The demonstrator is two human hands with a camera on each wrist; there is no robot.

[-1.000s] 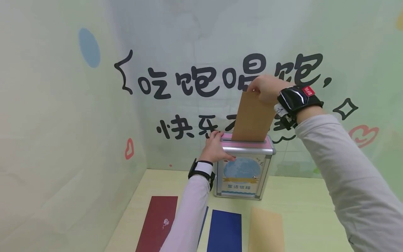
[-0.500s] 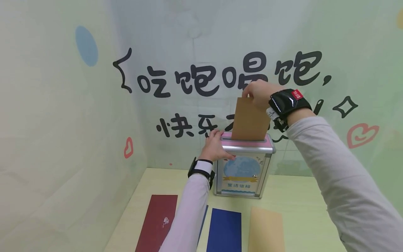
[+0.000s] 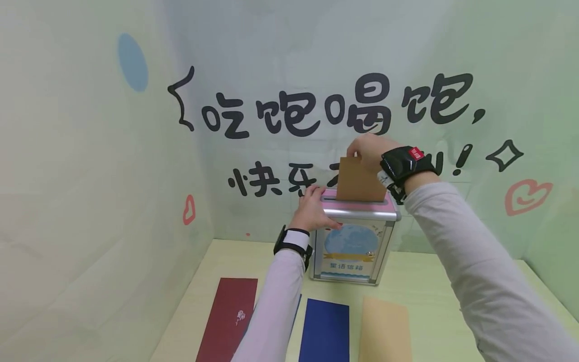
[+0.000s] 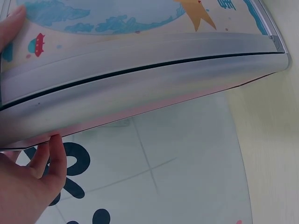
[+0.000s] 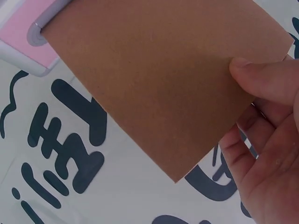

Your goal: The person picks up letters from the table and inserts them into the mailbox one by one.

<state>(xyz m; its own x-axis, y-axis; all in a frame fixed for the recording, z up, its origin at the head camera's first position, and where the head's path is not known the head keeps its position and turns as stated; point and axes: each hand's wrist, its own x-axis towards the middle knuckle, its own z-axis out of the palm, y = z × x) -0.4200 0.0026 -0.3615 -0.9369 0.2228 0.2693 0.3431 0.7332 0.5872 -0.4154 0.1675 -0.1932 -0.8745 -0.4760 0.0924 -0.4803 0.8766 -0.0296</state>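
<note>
A brown paper envelope (image 3: 359, 182) stands upright in the slot of a letter box (image 3: 349, 246) with a pink top, a silver frame and a picture front. My right hand (image 3: 372, 150) pinches the envelope by its upper edge; the right wrist view shows the thumb on one face of the paper (image 5: 154, 84) and the fingers behind. The envelope's lower part is hidden inside the box. My left hand (image 3: 312, 210) grips the box's upper left corner. In the left wrist view, its thumb lies against the front while its fingertips (image 4: 55, 142) touch the pink top.
On the pale tabletop (image 3: 434, 301) in front of the box lie a dark red envelope (image 3: 229, 311) with a white flower, a blue one (image 3: 325, 327) and a tan one (image 3: 384, 332). My left sleeve partly covers another blue piece. A lettered wall (image 3: 280, 151) rises behind the box.
My right hand has moved down with the brown envelope, and less of it now stands above the slot. The left hand keeps its hold on the box. The view has shifted slightly.
</note>
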